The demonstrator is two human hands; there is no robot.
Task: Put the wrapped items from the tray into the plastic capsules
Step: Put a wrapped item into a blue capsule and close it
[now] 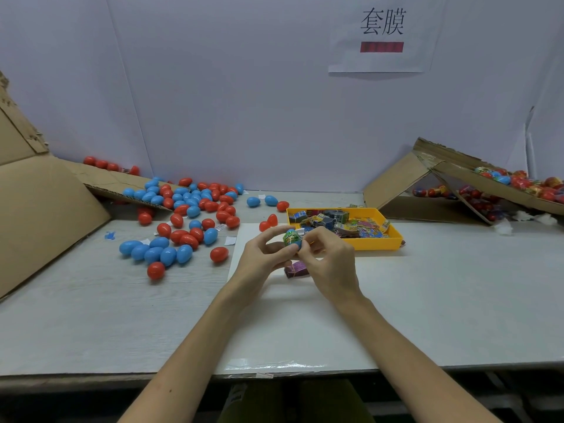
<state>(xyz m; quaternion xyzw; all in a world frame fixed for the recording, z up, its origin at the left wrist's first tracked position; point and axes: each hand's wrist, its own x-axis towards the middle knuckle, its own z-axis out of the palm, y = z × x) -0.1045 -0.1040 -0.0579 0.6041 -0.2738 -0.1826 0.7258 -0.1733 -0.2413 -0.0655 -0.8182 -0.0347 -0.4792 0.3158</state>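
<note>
Both your hands meet just in front of the yellow tray point(378, 245). Your left hand point(259, 257) curls round a blue capsule point(294, 246), and your right hand point(329, 264) pinches a green wrapped item point(290, 238) at its top. The capsule looks light, hard and slick, so grip it round the belly. The wrapped item looks soft and crinkly, so press it by its middle. A purple packet point(296, 269) lies on the table point(427, 300) below your hands. The wall sign point(383, 22) reads 套膜; the red bar beneath is too blurred to read.
</note>
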